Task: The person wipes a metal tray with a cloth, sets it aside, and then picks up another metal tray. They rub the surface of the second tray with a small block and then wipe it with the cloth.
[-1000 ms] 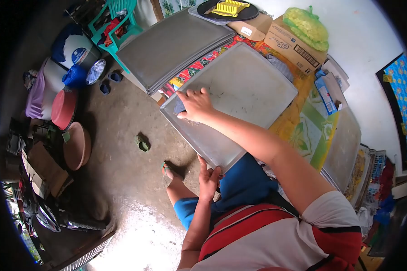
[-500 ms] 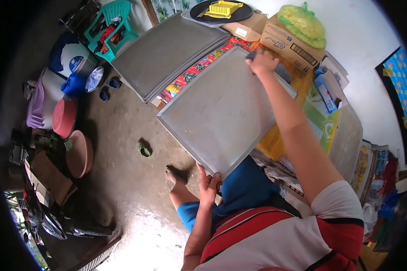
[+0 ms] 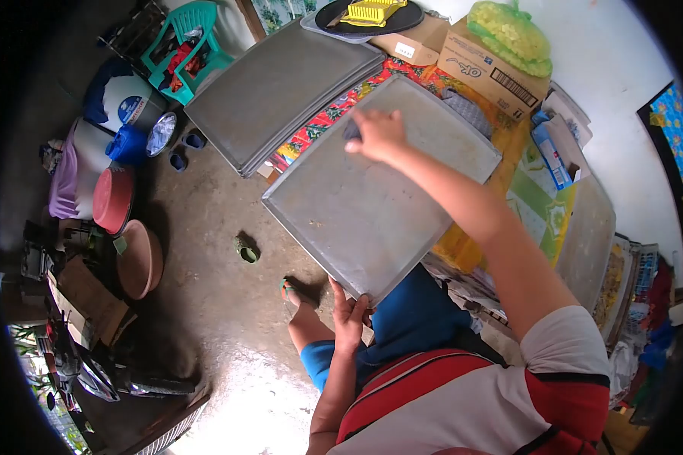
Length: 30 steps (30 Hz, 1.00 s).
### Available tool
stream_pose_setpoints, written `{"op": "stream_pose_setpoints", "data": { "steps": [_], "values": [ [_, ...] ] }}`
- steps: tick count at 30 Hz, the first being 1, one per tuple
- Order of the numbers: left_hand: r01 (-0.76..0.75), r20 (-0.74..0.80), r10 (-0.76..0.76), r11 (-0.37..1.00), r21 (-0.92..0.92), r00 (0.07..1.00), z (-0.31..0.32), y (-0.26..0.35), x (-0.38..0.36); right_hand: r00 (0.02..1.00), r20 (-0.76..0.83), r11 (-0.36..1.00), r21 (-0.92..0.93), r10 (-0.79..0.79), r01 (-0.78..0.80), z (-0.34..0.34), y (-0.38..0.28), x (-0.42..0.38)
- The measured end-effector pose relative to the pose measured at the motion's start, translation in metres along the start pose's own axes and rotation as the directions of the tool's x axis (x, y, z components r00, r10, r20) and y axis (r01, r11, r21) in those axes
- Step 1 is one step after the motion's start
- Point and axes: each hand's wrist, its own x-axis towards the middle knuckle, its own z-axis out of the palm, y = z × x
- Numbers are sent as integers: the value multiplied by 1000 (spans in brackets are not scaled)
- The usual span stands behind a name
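Observation:
A large metal tray (image 3: 379, 189) with a raised rim lies tilted across the table's edge and above my lap. My left hand (image 3: 350, 315) grips its near corner, thumb on top and fingers beneath. Over the tray's upper left part, my right hand (image 3: 378, 135) presses a small dark cloth or pad (image 3: 352, 130) on the surface. A stack of similar dark trays (image 3: 281, 91) is just beyond, to the left. A grey patterned cloth (image 3: 467, 111) rests by the tray's far right edge.
Cardboard boxes (image 3: 493, 76) and a green net bag of yellow items (image 3: 508, 38) stand at the back. A black round tray (image 3: 368, 19) holds a yellow rack. Basins (image 3: 139, 259), a green chair (image 3: 176, 45) and slippers (image 3: 247, 249) are on the floor to the left.
My right hand has moved with the dark cloth or pad from the tray's far right corner toward its upper left edge. My left hand keeps the same corner.

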Motion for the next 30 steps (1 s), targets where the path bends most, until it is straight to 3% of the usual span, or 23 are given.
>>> {"op": "stream_pose_setpoints", "data": {
  "steps": [3, 6, 9, 11, 14, 16, 18, 21, 22, 24, 27, 28, 30],
  "values": [
    [0, 21, 0, 1000, 23, 1000, -1, 3, 0, 1000, 18, 997, 77, 15, -17, -3, -8, -9],
    [7, 25, -8, 999, 38, 1000, -2, 5, 0, 906, -113, 913, 43, 409, -406, -17, 69, 19],
    [8, 30, -8, 1000, 20, 1000, -2, 2, 0, 865, -200, 887, 124, 461, -444, -7, 88, -12],
    [2, 27, -3, 1000, 30, 1000, 0, 5, 1, 986, -41, 987, 18, 161, -160, -16, 34, -57],
    [0, 45, 0, 1000, 2, 999, -1, 2, 1, 996, -69, 998, 14, -62, 63, -5, 21, -97],
    [-6, 60, 5, 1000, 12, 998, -3, 2, 0, 957, -150, 968, 6, 249, -251, -15, 77, -81],
    [-10, 51, 10, 1000, -4, 999, -2, 3, 0, 824, -237, 851, 15, 514, -526, -36, 128, -63],
    [-34, 39, 36, 999, -36, 999, -1, -1, 1, 835, -178, 850, 21, 520, -526, -32, 124, -82],
    [-44, 38, 46, 998, -46, 998, 0, -3, 2, 920, -69, 922, 3, 386, -387, -28, 100, -93],
    [-34, 30, 34, 999, -12, 999, 2, 1, 1, 996, -67, 998, 1, 66, -66, -14, 53, -135],
    [-26, 39, 25, 1000, 4, 999, 1, 2, -1, 990, -129, 998, 14, 60, -58, -13, 66, -142],
    [-23, 40, 23, 1000, 4, 999, 1, 3, -1, 951, -274, 987, -23, 144, -156, 1, 105, -125],
    [-31, 40, 31, 1000, -7, 999, 2, 4, -1, 829, -266, 870, 96, 491, -484, -20, 169, -109]
  ]
}}
